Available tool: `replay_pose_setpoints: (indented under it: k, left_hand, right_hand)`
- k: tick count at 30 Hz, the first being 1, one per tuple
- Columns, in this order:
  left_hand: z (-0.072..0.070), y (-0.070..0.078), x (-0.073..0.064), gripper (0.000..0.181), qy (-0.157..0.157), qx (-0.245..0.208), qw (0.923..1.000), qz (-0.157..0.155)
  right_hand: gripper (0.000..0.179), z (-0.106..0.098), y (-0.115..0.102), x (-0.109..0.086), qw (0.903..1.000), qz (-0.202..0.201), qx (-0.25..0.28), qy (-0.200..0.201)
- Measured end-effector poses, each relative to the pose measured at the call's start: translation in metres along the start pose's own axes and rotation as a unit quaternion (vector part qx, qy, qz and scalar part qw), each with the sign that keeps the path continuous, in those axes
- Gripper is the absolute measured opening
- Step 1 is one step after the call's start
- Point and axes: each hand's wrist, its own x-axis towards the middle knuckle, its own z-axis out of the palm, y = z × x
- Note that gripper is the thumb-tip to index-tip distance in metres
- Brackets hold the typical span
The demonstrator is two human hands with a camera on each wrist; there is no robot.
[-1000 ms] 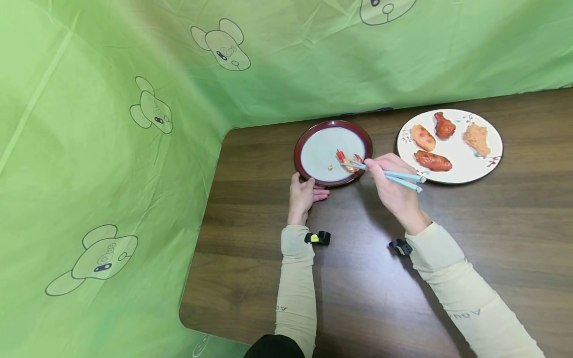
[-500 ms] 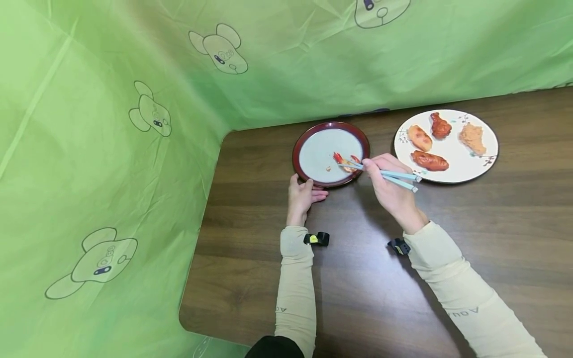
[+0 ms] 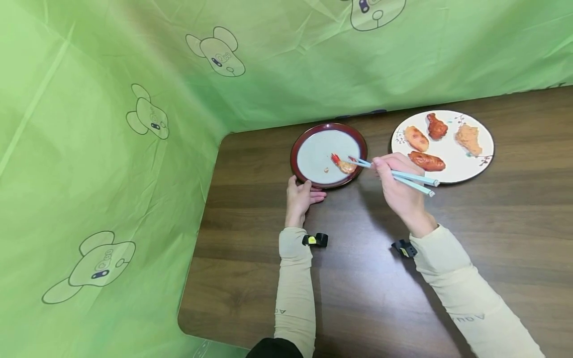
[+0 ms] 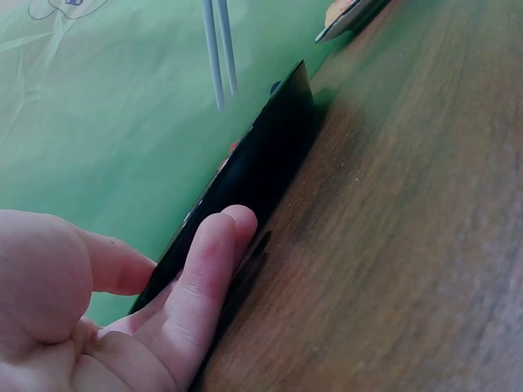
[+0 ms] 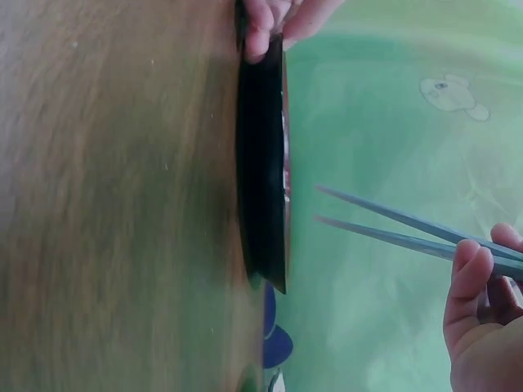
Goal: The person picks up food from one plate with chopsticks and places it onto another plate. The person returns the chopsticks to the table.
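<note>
Two pale-blue chopsticks (image 3: 414, 177) were held in the curled fingers of the right hand (image 3: 403, 199), their tips parted and raised above the red-rimmed plate (image 3: 315, 149), nothing pinched between them. The left hand (image 3: 297, 203) grasped that plate's near left edge, one digit at the rim and others against the dark underside.

Right of the plate's middle lay a shrimp-like piece (image 3: 346, 167), its right end partly covered by the chopsticks; a small crumb (image 3: 326, 170) lay left of it. Both wrist views caught the plate edge-on, hiding nearly all the food but a bit of red.

Right of the red-rimmed plate, a white oval plate (image 3: 452, 164), overlapped by the right hand, bore a drumstick (image 3: 436, 127), a yellowish piece (image 3: 417, 138), a breaded piece (image 3: 468, 138) and a glazed brown piece (image 3: 427, 161). The left wrist view cut this plate off.

On the near side of the red-rimmed plate, the right sleeve (image 3: 465, 293) showed inverted letters resembling "AQU", running out of sight; the left sleeve (image 3: 294, 288) showed only a partial word. Behind and left of the plate hung green cloth (image 3: 156, 40), its cartoon heads' lettering too small to read surely.
</note>
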Motion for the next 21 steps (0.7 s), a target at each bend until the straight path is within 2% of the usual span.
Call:
replay_pose_setpoints:
  k: [5,15,21]
  left_hand:
    - [0.0,0.0,0.0,0.056,0.0,0.002,1.0,-0.004]
    - [-0.001,-0.002,0.001,0.059,0.002,0.001,0.9999,-0.011]
    - [-0.001,-0.002,0.002,0.059,0.002,0.003,0.9999,-0.01]
  right_hand:
    - [0.019,-0.01,0.0,0.0,0.9998,0.007,0.01,0.013]
    - [0.023,-0.043,0.006,0.004,0.9939,0.077,0.031,0.072]
    - [0.026,-0.059,0.005,0.01,0.9898,0.095,0.016,0.104]
